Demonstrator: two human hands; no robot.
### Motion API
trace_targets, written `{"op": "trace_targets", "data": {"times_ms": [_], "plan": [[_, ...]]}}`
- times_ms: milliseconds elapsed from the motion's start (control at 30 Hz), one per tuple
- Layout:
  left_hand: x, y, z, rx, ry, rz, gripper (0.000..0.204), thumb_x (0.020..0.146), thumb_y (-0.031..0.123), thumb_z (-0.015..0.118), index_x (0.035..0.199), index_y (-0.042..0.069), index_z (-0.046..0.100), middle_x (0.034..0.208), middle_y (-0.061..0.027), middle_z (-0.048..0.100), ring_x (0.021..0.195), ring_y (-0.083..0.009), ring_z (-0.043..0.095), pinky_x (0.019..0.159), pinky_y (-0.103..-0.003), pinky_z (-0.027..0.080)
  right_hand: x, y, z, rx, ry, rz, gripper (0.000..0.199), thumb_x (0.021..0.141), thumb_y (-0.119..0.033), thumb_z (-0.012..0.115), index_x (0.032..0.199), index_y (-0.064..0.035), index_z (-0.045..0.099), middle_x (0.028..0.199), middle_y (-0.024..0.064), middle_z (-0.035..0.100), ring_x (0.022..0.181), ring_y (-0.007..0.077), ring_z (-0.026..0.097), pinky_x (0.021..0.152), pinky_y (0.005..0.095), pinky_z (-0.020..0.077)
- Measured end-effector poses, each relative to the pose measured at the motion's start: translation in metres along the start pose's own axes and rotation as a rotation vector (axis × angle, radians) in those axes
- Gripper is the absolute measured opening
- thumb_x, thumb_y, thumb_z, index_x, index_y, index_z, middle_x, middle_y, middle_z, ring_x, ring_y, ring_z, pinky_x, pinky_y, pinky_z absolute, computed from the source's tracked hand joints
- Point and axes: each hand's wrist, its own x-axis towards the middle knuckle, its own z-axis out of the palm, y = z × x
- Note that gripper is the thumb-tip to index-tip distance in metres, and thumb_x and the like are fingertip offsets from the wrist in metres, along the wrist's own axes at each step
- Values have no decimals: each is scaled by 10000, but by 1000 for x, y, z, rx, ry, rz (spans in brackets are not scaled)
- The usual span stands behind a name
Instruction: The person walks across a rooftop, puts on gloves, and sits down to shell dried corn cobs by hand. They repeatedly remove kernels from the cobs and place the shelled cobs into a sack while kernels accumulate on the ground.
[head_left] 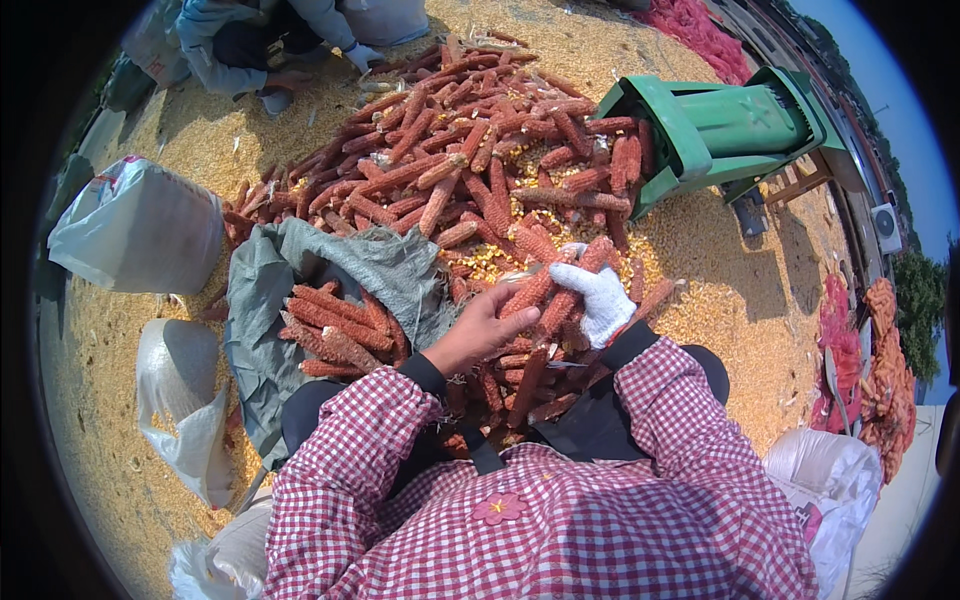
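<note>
Gathering red corn cobs: left hand (478, 330), bare, curled over a bundle of cobs (535, 300) at the near edge of the big cob pile (470, 160) on the kernel-strewn ground (740, 300); right hand (598, 298), in a white glove, clenched round the same bundle from the other side. Just left, a grey sack (300, 260) lying open, part-filled with cobs. Probably a transfer step; next move likely calls for a firm two-handed lift and swing left over the sack's mouth. Green shelling machine (720, 130) beyond the pile.

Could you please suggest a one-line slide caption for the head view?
Bare left hand and gloved right hand gather reddish corn cobs beside a grey sack and green machine.
</note>
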Motion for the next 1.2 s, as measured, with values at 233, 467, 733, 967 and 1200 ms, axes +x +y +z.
{"op": "trace_targets", "data": {"times_ms": [233, 467, 733, 967, 1200], "plan": [[3, 22, -29, -47, 455, 74, 193, 932, 146, 702, 1056, 14, 636, 797, -35, 686, 573, -48, 555, 454, -218, 377, -6, -3, -2, -74, 63, 33, 405, 862, -92, 709, 1202, -41, 495, 946, 90, 599, 797, 223, 648, 663, 375, 568], [2, 13, -36, -97, 446, -42, 289, 943, 143, 685, 1175, 14, 572, 879, -99, 699, 629, -123, 634, 481, -231, 467, -2, 4, 1, -127, 86, 75, 491, 864, -76, 672, 1303, -20, 459, 1064, 130, 613, 852, 253, 666, 683, 390, 589], [-4, 19, -15, -413, 141, -113, 489, 964, 156, 661, 1384, 68, 427, 1311, -77, 571, 1149, -190, 619, 870, -362, 589, 1, 30, 4, -262, -174, -18, 620, 948, -213, 624, 1463, -11, 345, 1380, 123, 502, 1242, 233, 519, 1023, 397, 466], [-19, -12, 10, -420, 78, -89, 544, 948, 164, 690, 1397, 69, 398, 1245, -80, 597, 1078, -194, 628, 908, -383, 564, -6, 24, 37, -601, -110, -27, 672, 1060, -360, 412, 1567, -3, 154, 1609, 166, 245, 1487, 252, 234, 1193, 337, 223], [-23, 13, -16, -596, 196, -7, 403, 881, 12, 705, 1241, 35, 525, 1095, -74, 661, 969, -206, 675, 862, -395, 586, -6, 15, 50, -333, -223, -55, 627, 1061, -392, 428, 1577, -118, 201, 1574, 110, 330, 1408, 230, 384, 1097, 390, 380]]}}
